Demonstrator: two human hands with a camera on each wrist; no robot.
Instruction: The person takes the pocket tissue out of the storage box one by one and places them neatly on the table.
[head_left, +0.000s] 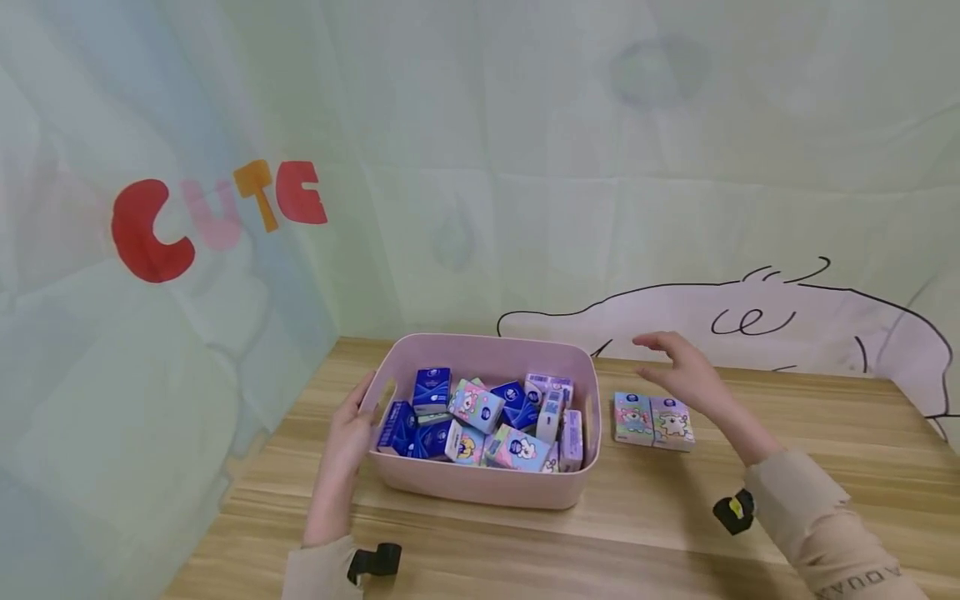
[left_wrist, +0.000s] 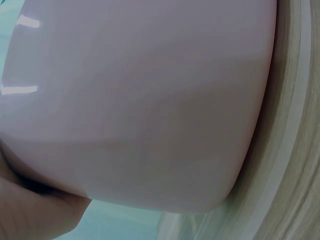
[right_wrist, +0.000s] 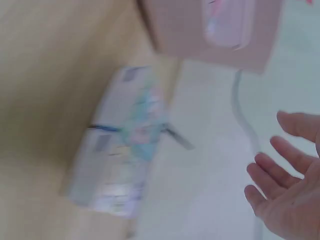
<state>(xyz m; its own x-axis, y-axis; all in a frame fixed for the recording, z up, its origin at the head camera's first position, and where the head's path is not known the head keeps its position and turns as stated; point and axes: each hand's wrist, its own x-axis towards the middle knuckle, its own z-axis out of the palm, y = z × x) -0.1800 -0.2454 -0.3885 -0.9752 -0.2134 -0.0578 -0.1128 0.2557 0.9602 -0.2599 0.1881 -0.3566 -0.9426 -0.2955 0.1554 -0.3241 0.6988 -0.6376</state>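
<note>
At its left end, my left hand [head_left: 351, 433] holds a pink plastic basket [head_left: 480, 485] by the side near the handle slot; some fingertips are hidden. In the left wrist view, part of that hand [left_wrist: 42, 212] lies against the smooth pink wall [left_wrist: 150, 110]. Small tissue packs [head_left: 477, 406], dark blue ones and pastel cartoon ones, lie jumbled inside. My right hand [head_left: 678, 371], fingers apart and holding nothing, hovers close to two cartoon tissue packs [head_left: 654, 422] set side by side right of the basket. These packs [right_wrist: 117, 142] look blurred in the right wrist view.
A wood-grain table [head_left: 480, 554] carries everything. Behind it hangs a pale cloth backdrop [head_left: 465, 167] with coloured letters [head_left: 153, 232] at left and a line-drawn figure [head_left: 757, 329] at right. Black wrist cameras [head_left: 375, 562] sit at both sleeves.
</note>
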